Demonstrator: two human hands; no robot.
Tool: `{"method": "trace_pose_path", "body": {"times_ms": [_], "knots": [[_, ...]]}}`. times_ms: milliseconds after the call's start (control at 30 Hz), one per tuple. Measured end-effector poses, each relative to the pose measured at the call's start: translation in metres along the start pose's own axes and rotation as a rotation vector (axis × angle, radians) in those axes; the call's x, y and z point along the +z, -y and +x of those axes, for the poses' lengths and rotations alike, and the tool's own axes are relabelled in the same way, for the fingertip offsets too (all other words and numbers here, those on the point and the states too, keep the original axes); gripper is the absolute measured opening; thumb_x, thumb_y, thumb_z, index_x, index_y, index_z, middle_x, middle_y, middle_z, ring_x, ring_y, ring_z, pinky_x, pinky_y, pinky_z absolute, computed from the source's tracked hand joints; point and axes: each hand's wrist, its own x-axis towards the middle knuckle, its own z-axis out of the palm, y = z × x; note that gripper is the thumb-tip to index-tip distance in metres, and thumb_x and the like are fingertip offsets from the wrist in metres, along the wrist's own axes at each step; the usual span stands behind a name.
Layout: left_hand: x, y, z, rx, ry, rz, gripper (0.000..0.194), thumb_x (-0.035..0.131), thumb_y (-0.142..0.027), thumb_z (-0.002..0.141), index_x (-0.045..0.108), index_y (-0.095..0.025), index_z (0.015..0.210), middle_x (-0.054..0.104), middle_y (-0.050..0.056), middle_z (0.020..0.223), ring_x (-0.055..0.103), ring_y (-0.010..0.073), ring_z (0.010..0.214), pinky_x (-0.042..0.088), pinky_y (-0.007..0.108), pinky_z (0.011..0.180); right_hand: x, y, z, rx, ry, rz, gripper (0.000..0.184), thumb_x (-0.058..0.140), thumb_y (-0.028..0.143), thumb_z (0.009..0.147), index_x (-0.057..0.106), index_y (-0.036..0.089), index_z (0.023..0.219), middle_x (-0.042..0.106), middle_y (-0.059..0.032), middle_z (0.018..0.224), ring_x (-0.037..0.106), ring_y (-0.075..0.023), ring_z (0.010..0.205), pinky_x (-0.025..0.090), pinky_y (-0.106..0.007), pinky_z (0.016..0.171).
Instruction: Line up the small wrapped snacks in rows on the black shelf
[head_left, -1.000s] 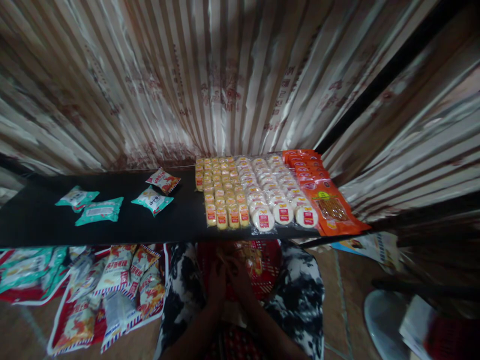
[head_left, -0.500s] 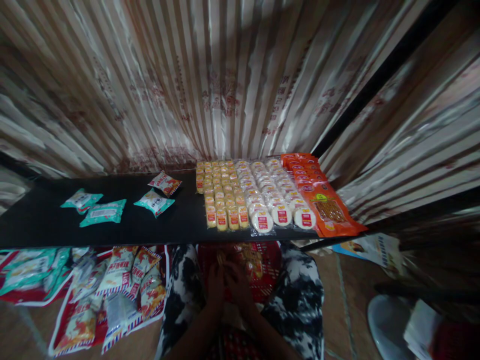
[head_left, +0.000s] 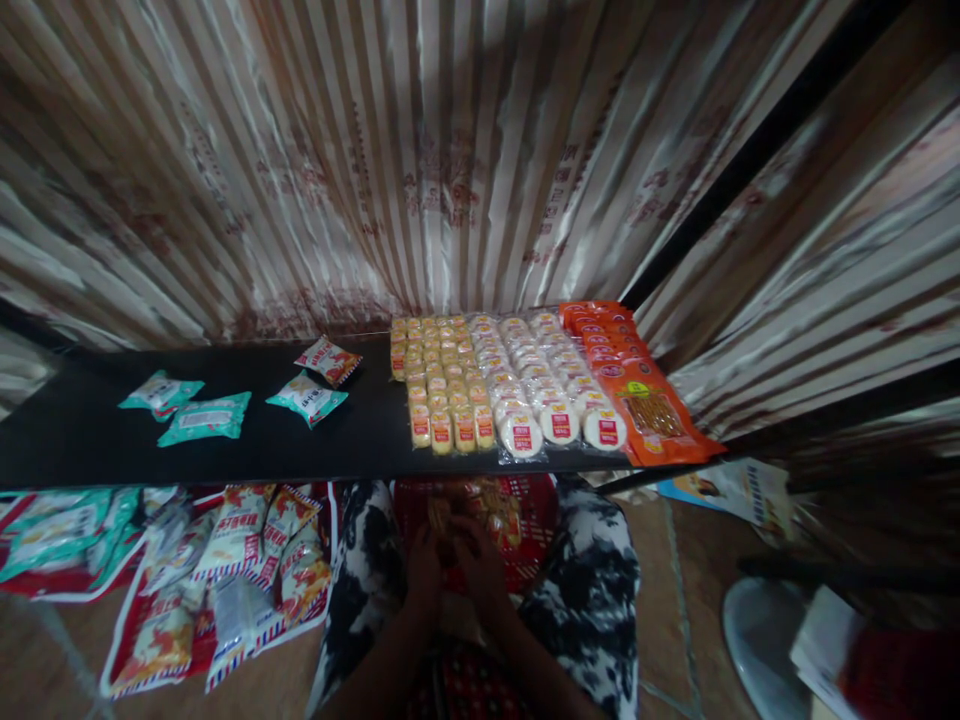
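Both of my hands are low in the middle, over a red basket (head_left: 534, 560) between my knees. My left hand (head_left: 424, 570) is closed around a small yellow wrapped cake (head_left: 438, 514). Close beside it is my right hand (head_left: 481, 572), fingers bent; the dim light hides whether it grips anything. More yellow wrapped cakes (head_left: 504, 522) lie in the basket. Above, on a black shelf (head_left: 371, 430), matching yellow cakes (head_left: 452, 420) are set in rows. Next to them are rows of round white wrapped cakes (head_left: 523, 433), then overlapping orange snack bags (head_left: 654, 412).
Loose teal snack packets (head_left: 206, 418) and a red-and-white packet (head_left: 330, 358) lie on the shelf's left part. Below left, a red bag (head_left: 120, 640) holds white-and-red snack packets. A black pole (head_left: 757, 160) slants at right. On the floor are a blue-white packet (head_left: 731, 490) and a grey stool-like object (head_left: 757, 640).
The view has shifted slightly, so the shelf appears a little higher. My hands stay over the basket, and the yellow cake in my left hand has tilted or moved slightly.
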Motion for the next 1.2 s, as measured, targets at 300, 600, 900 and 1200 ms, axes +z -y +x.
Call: {"method": "trace_pose_path", "body": {"times_ms": [300, 600, 900, 1200], "knots": [[0.004, -0.003, -0.013, -0.144, 0.032, -0.282, 0.016, 0.052, -0.006, 0.071, 0.065, -0.014, 0.073, 0.068, 0.005, 0.069, 0.065, 0.0163, 0.063, 0.051, 0.029, 0.068, 0.000, 0.015, -0.003, -0.005, -0.021, 0.021, 0.028, 0.053, 0.028, 0.069, 0.066, 0.022, 0.093, 0.070, -0.0061, 0.097, 0.065, -0.0222, 0.093, 0.052, -0.036, 0.087], [0.004, 0.002, -0.009, -0.249, 0.036, -0.430, 0.014, 0.052, -0.007, 0.073, 0.064, -0.012, 0.067, 0.065, 0.005, 0.065, 0.062, 0.0145, 0.058, 0.050, 0.027, 0.067, -0.002, 0.022, -0.008, -0.151, -0.025, -0.152, 0.026, 0.048, 0.025, 0.074, 0.065, 0.021, 0.093, 0.068, -0.0062, 0.098, 0.063, -0.0203, 0.094, 0.050, -0.034, 0.088], [0.000, 0.002, -0.006, -0.252, 0.116, -0.441, 0.019, 0.051, -0.008, 0.074, 0.064, -0.013, 0.061, 0.064, 0.004, 0.062, 0.060, 0.0127, 0.060, 0.049, 0.025, 0.068, 0.000, 0.039, -0.015, -0.285, 0.016, -0.210, 0.023, 0.047, 0.024, 0.079, 0.066, 0.023, 0.092, 0.067, -0.0056, 0.102, 0.060, -0.0196, 0.099, 0.047, -0.035, 0.092], [-0.010, 0.007, -0.003, -0.218, 0.204, -0.370, 0.006, 0.060, -0.015, 0.069, 0.066, -0.013, 0.070, 0.065, 0.005, 0.069, 0.063, 0.0190, 0.076, 0.048, 0.032, 0.080, 0.001, 0.040, -0.016, -0.312, 0.036, -0.244, 0.025, 0.046, 0.023, 0.080, 0.066, 0.023, 0.095, 0.066, -0.0064, 0.105, 0.059, -0.0201, 0.102, 0.046, -0.036, 0.093]]}}
